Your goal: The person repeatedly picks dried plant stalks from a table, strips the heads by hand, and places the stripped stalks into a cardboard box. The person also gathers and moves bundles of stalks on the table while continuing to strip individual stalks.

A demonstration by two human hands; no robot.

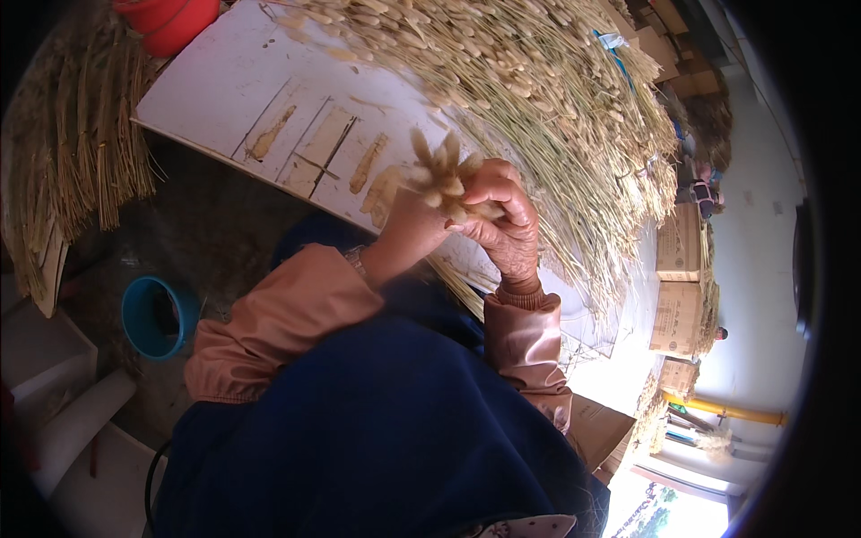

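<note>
A small bunch of dried bunny-tail grass (440, 171), with fluffy beige heads, is held over the near edge of the white table (202, 101). My left hand (418, 218) grips it from below, its fingers mostly hidden behind the heads. At the bunch's right side, the thumb and fingers of my right hand (506, 212) close on one or more of the heads. Pale stems (461, 286) show below the hands; whether they belong to this bunch is unclear. A large spread of the same dried grass (525, 101) covers the far and right parts of the table.
A red bucket (168, 27) stands at the table's far left corner, near hanging stem bundles (87, 134). On the floor to my left is a blue bucket (155, 319). Cardboard boxes (676, 316) are stacked at the right. Tape strips (368, 163) mark the tabletop.
</note>
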